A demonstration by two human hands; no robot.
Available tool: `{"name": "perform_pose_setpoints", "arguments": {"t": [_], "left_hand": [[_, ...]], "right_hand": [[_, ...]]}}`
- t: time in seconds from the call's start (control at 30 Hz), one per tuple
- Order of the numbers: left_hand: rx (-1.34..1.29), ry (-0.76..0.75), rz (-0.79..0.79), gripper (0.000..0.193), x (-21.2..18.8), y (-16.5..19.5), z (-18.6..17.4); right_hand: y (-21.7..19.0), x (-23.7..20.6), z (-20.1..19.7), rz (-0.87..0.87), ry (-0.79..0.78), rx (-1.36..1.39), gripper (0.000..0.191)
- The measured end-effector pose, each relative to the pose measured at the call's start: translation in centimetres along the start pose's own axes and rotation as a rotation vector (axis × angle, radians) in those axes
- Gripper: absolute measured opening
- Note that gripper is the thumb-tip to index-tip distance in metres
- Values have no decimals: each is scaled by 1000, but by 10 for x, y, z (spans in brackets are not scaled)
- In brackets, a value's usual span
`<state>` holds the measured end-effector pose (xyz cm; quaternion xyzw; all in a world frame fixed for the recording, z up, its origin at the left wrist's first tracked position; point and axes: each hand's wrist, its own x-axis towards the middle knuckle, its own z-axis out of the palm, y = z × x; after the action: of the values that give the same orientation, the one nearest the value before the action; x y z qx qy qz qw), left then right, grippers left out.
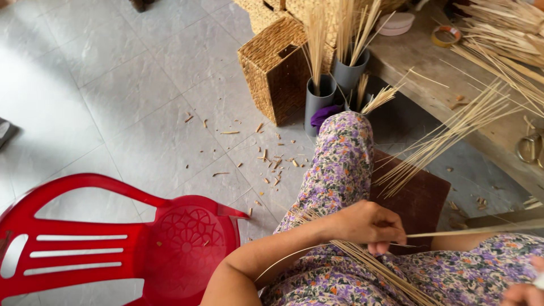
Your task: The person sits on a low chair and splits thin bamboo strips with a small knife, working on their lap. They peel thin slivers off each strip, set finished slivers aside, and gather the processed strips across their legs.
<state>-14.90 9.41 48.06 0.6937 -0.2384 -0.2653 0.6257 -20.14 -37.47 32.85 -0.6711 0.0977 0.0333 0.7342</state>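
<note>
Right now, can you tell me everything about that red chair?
The red chair looks like moulded plastic, glossy and all one colour. Its seat has a flower-like cut-out pattern, and the back has long horizontal slots. A curved armrest runs along its upper side. It stands on the grey tiled floor at the person's left, close beside the left arm, though I cannot tell if they touch. A few small straw bits lie on the seat. Its lower part is cut off by the picture edge.
</note>
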Motion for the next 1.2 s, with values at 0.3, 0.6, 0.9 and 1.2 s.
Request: {"name": "perform_pose_setpoints", "arguments": {"t": [0.3,0.6,0.9,1.2], "left_hand": [[98,-69,57,24,5,-3,16],[54,-72,90,21,-6,-16,-8],[265,560,441,24,18,-10,-35],[-75,760,493,19,52,13,-28]], "right_hand": [[-33,-16,86,-111,-175,-167,52],[-16,-1,51,-47,-87,312,53],[-1,0,46,-24,-91,321,54],[-28,-7,87,-4,-341,208,55]]}}
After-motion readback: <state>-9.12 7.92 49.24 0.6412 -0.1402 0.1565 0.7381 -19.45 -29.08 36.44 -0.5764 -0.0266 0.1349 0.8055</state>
